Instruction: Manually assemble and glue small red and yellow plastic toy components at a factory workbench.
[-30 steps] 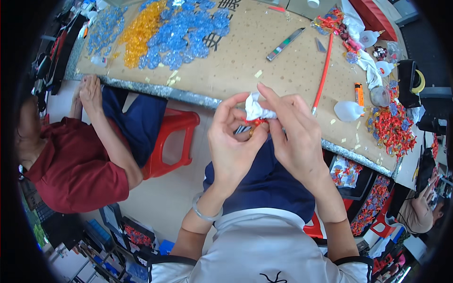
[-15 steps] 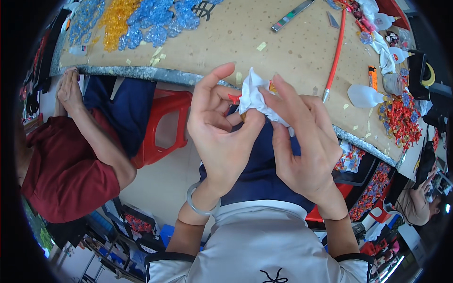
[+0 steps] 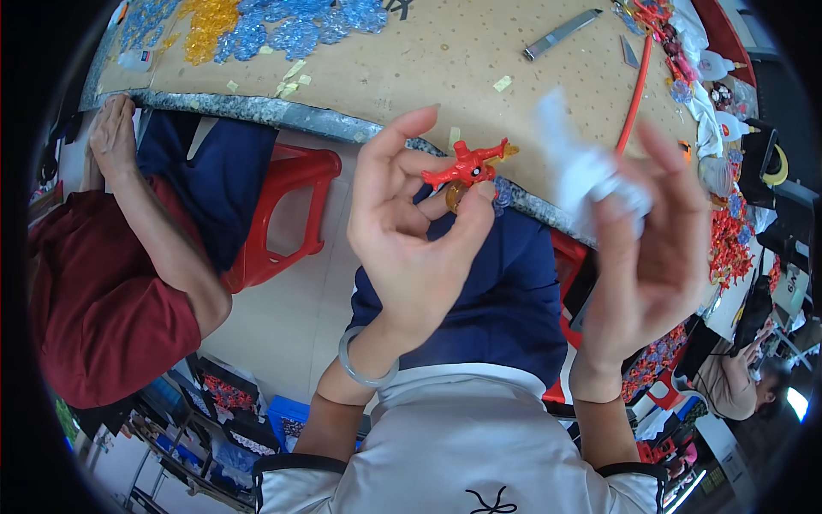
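Observation:
Between thumb and fingers of my left hand (image 3: 407, 248) is a small red plastic toy figure (image 3: 467, 164) with outstretched limbs. A clear amber piece (image 3: 457, 195) and a clear blue piece (image 3: 503, 195) show just below the figure; how they join it is partly hidden by my thumb. To the right, apart from the figure, my right hand (image 3: 655, 265) pinches a crumpled white cloth (image 3: 591, 176). Both that hand and the cloth are smeared by motion.
On the worktable (image 3: 411, 77) lie heaps of clear blue pieces (image 3: 300, 30) and amber pieces (image 3: 208, 30), a cutter knife (image 3: 562, 34) and a red tube (image 3: 635, 92). Red pieces (image 3: 729, 244) and squeeze bottles (image 3: 717, 65) are at right. A co-worker (image 3: 128, 274) sits at left beside a red stool (image 3: 282, 218).
My right hand has drawn the white cloth off the toy figure and moved right with it. The figure, mostly covered before, now shows in my left hand, which has barely moved.

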`<move>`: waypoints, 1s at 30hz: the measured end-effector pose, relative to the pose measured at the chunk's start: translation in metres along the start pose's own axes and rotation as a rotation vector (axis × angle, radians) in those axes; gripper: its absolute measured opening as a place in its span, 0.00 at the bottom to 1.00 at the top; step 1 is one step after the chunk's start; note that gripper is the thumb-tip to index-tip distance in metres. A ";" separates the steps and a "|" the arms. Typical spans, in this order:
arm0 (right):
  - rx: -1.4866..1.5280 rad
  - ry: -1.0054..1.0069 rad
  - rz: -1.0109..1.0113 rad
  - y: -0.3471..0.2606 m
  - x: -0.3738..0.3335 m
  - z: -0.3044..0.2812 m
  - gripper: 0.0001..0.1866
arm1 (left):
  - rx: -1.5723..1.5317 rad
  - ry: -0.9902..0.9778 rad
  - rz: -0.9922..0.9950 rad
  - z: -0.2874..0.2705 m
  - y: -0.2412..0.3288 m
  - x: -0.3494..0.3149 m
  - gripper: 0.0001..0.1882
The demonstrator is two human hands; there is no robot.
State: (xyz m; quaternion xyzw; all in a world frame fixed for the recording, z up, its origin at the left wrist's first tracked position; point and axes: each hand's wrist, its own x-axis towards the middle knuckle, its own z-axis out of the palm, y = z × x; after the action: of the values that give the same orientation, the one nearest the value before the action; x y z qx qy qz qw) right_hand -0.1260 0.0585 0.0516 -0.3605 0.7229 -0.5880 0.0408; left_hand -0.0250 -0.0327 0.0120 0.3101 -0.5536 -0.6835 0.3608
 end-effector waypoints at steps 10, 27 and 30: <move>-0.254 -0.093 -0.007 0.025 0.021 -0.009 0.14 | -0.321 -0.128 -0.309 -0.006 -0.010 0.009 0.28; 0.268 -0.492 0.499 0.040 0.011 -0.024 0.11 | 0.238 -0.266 -0.085 0.010 -0.007 -0.002 0.31; 0.285 -0.559 0.521 0.048 0.015 -0.026 0.10 | 0.410 -0.278 0.036 0.015 0.001 -0.003 0.32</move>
State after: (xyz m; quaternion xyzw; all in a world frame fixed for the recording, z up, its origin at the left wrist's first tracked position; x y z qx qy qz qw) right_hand -0.1723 0.0735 0.0224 -0.3020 0.6622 -0.5318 0.4329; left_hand -0.0353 -0.0219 0.0159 0.2698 -0.7304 -0.5864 0.2231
